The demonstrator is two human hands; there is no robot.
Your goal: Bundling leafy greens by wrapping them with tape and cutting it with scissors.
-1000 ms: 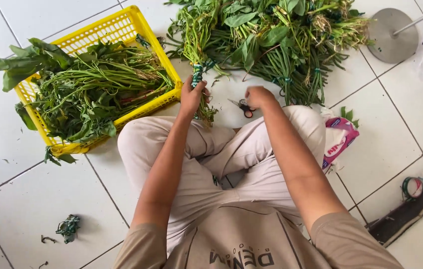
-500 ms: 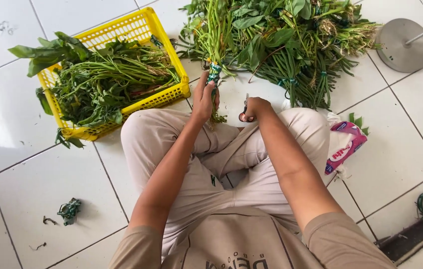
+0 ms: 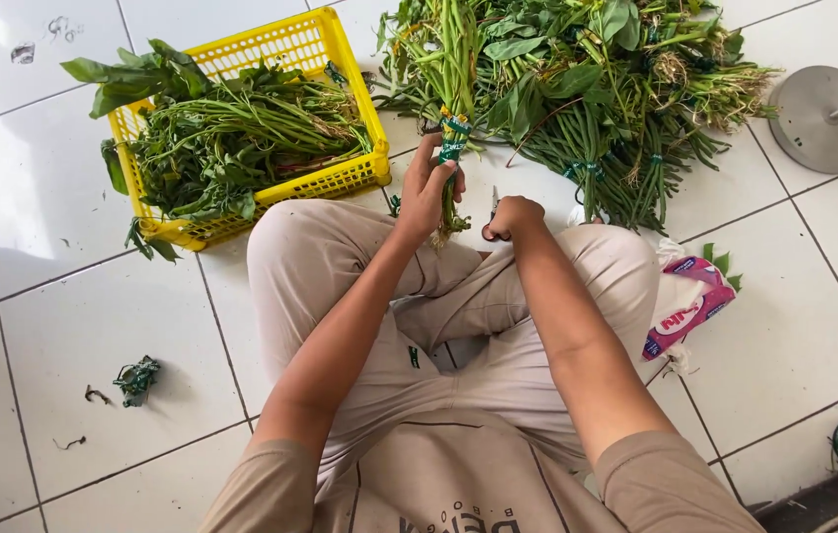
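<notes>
The person is wearing a tan short-sleeved shirt [image 3: 458, 484] with dark lettering across the chest, sleeves ending above bare forearms, and loose pale beige trousers [image 3: 458, 326] creasing at the knees, with a small dark mark near the inner seam.

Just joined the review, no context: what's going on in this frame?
A person sits cross-legged on a white tiled floor. The left hand grips a tied bundle of green stalks near its green band. The right hand holds small scissors beside the bundle's root end. A heap of tied bundles lies ahead; a yellow basket at left holds loose greens. A scrap of green tie lies on the floor.
</notes>
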